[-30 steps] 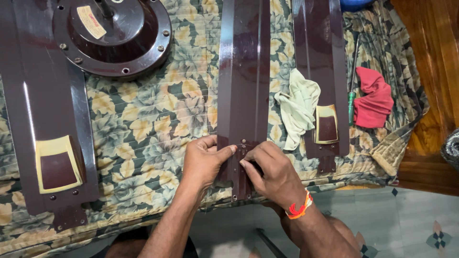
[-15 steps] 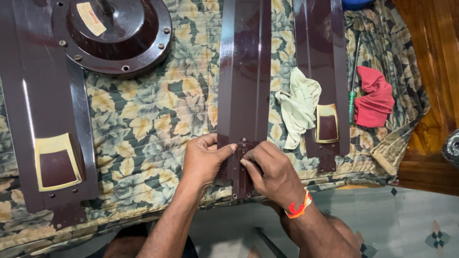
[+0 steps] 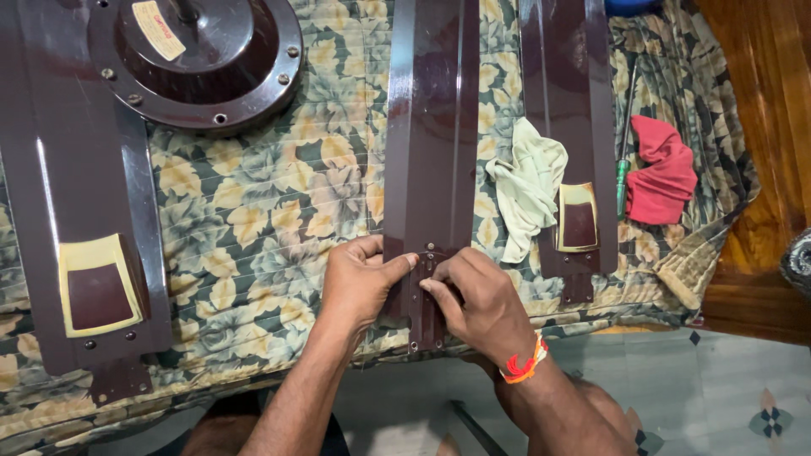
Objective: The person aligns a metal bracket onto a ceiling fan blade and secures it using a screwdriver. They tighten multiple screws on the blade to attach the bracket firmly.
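Both hands, left (image 3: 359,283) and right (image 3: 477,304), grip pressed onto glossy maroon fan blade (image 3: 431,127).

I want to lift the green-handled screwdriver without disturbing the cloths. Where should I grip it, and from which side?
Probably by the green handle, coming from above. The screwdriver lies flat in the narrow strip between the right fan blade and the red cloth, so a pinch from overhead fits better than a sideways reach.

fan motor (image 3: 196,52) | pale cloth (image 3: 528,184) | red cloth (image 3: 665,171) | screwdriver (image 3: 624,160) | floral cover (image 3: 270,211)
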